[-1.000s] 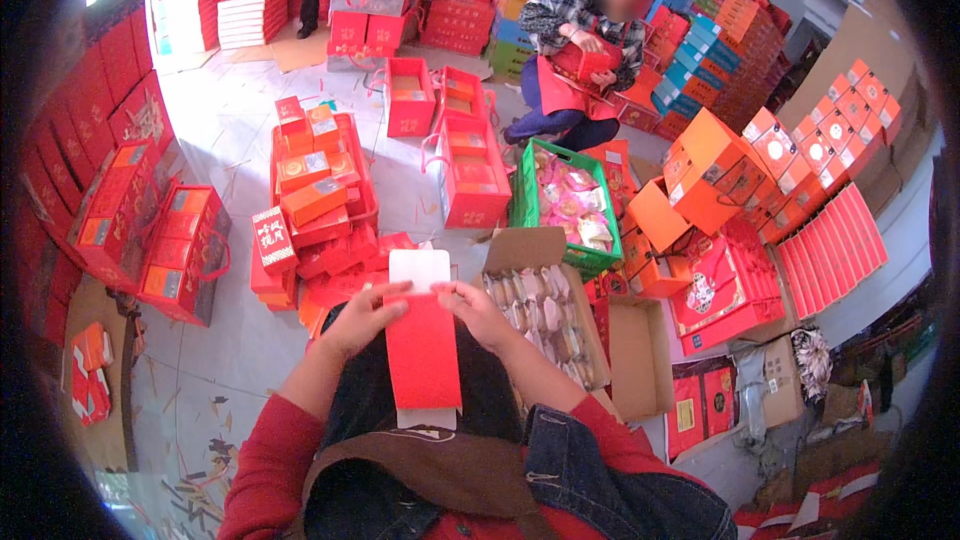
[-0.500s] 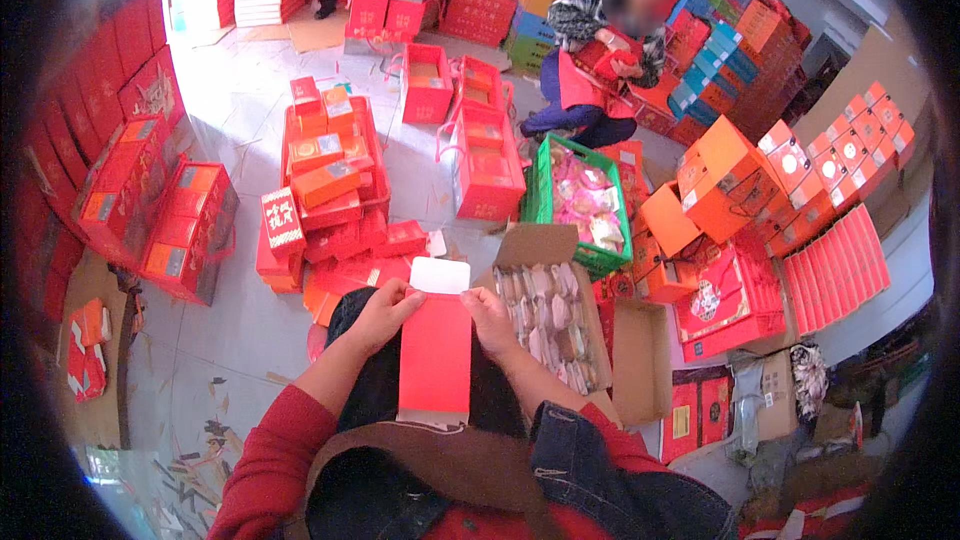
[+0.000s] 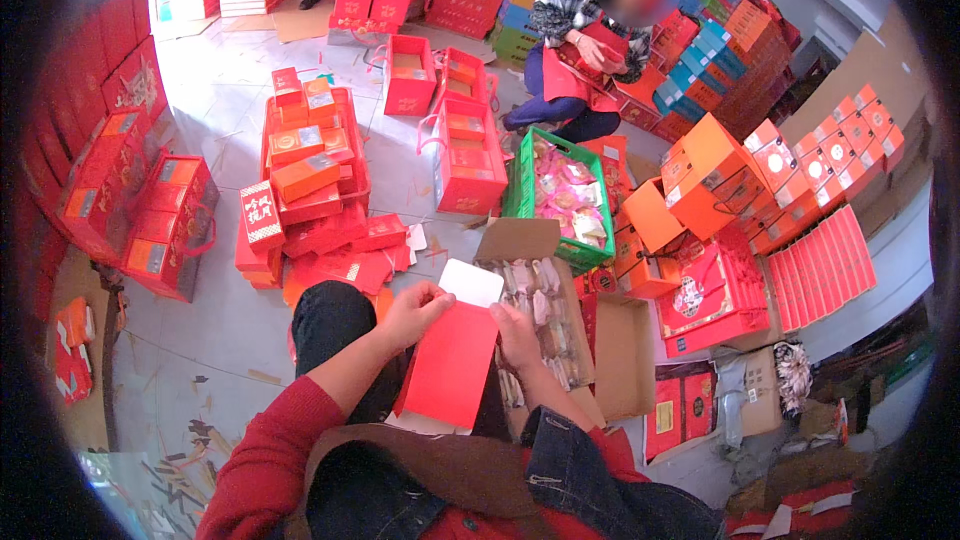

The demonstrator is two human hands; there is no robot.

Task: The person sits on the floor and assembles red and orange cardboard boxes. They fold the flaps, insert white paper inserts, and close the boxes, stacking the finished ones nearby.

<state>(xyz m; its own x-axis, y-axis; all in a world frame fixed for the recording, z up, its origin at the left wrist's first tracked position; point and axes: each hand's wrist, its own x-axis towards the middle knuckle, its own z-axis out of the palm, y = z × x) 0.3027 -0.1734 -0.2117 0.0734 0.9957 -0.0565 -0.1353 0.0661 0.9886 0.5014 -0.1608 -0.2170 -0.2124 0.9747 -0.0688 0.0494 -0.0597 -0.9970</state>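
Note:
A flat red paper box [image 3: 451, 361] with a white flap [image 3: 472, 283] at its far end lies tilted over my lap. My left hand [image 3: 417, 312] pinches its upper left corner beside the flap. On the upper right edge, my right hand [image 3: 514, 336] grips the same box with the thumb on top. A white strip shows at the box's near end. Just beyond my right hand stands an open carton [image 3: 574, 285] packed with several small wrapped items [image 3: 546, 306].
Ahead lies a pile of red and orange boxes [image 3: 316, 177]. A green crate [image 3: 516, 183] of pink packets stands beyond the carton. Orange boxes [image 3: 711, 180] are stacked at right, red gift boxes [image 3: 171, 225] at left. Another person [image 3: 590, 40] sits at the back holding something red.
The red box has swung to the right at its far end and tilts now, with both hands moving along with it. The whole view has shifted slightly. The other person's hands have moved.

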